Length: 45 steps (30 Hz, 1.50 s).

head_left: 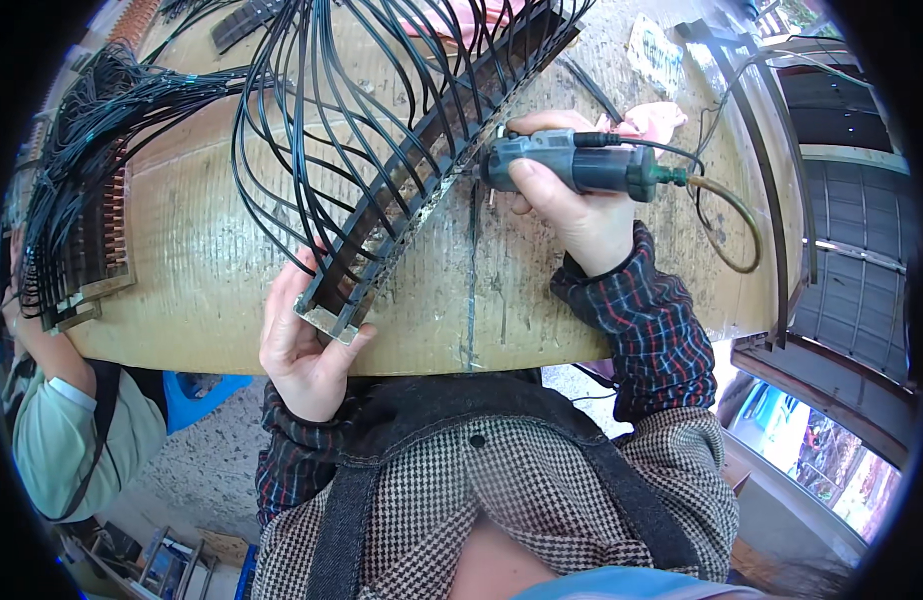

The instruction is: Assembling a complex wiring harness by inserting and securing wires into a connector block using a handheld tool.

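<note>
My left hand [307,368] grips the near end of a long dark channel [380,247], its thumb and fingers round the pale end piece [330,324]. The channel slants away to the far right over the table. Many thin black cables [300,130] rise from it in loops. My right hand [580,215] is wrapped round a teal-grey handheld tool [607,170] with a dark see-through barrel. A black cord and a brown hose [747,225] run from its rear. The tool's front lies against or close beside the channel's right edge; its tip is hard to make out.
The worn tabletop [212,290] lies under the work. At left sits another cable bundle [92,130] over a rack with copper-coloured teeth [115,215]. Beside it, a co-worker's sleeve [77,440] shows. A pink cloth [650,122] and a dark strip [767,150] are at right.
</note>
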Each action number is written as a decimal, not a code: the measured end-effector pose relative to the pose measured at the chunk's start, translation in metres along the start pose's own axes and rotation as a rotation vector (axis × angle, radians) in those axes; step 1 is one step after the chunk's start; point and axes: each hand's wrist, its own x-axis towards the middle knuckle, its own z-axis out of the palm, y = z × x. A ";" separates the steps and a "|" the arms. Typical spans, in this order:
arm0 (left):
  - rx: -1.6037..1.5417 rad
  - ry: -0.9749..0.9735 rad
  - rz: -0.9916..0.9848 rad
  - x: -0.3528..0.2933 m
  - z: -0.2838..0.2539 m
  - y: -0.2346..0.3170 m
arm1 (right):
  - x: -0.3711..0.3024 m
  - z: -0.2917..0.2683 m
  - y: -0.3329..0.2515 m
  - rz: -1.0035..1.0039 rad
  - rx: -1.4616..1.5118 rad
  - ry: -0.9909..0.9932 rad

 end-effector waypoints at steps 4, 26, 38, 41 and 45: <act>-0.011 0.002 -0.014 0.002 0.002 0.003 | 0.001 0.001 0.003 -0.004 -0.022 -0.003; -0.052 -0.005 0.007 0.005 0.004 0.006 | 0.002 0.000 0.009 -0.016 -0.024 -0.030; -0.028 -0.009 0.062 0.004 0.001 0.000 | 0.000 0.004 0.005 -0.033 -0.071 -0.053; -0.013 -0.018 0.082 0.005 0.001 0.001 | 0.000 0.005 0.005 -0.022 -0.069 -0.053; 0.003 -0.017 0.093 0.006 0.002 0.003 | 0.000 0.005 0.006 -0.011 -0.058 -0.049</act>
